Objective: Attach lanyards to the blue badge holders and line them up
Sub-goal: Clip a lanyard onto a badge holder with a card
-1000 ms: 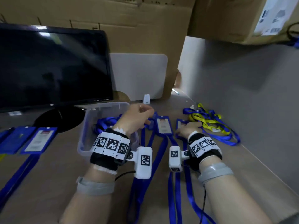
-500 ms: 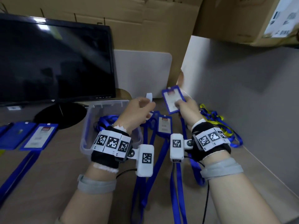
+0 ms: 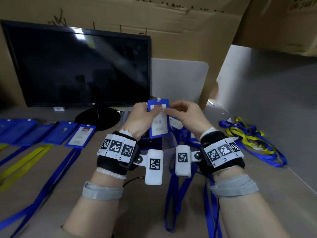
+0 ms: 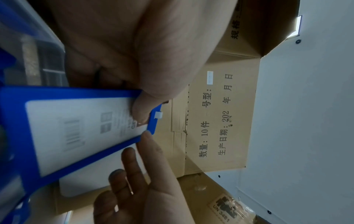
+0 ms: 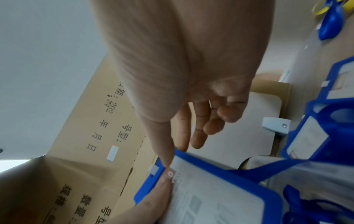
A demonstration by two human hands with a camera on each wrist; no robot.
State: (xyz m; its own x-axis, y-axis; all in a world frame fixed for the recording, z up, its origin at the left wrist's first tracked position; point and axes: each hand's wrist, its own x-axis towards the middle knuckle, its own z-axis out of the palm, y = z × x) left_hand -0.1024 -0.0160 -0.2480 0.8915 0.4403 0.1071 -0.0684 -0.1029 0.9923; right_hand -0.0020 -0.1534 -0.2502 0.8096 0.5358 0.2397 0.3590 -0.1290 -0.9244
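I hold a blue badge holder [image 3: 158, 124] upright above the table, a white card inside and a white clip tab [image 3: 158, 99] at its top. My left hand [image 3: 149, 113] grips its left side, thumb on the front, as the left wrist view shows on the holder [image 4: 76, 128]. My right hand [image 3: 173, 109] pinches the top right edge between thumb and forefinger; the right wrist view shows this on the holder [image 5: 220, 189]. No lanyard hangs from it. Loose blue lanyards [image 3: 178, 191] lie on the table under my wrists.
A row of badge holders [image 3: 80, 137] with blue and yellow lanyards lies at the left. A tangle of yellow and blue lanyards [image 3: 248, 136] lies by the right wall. A black monitor [image 3: 77, 66] stands behind, with cardboard boxes [image 3: 188, 31] above and behind.
My right hand lifted the badge holder off the table and brought it to the centre. My left hand came across and took hold of it too.
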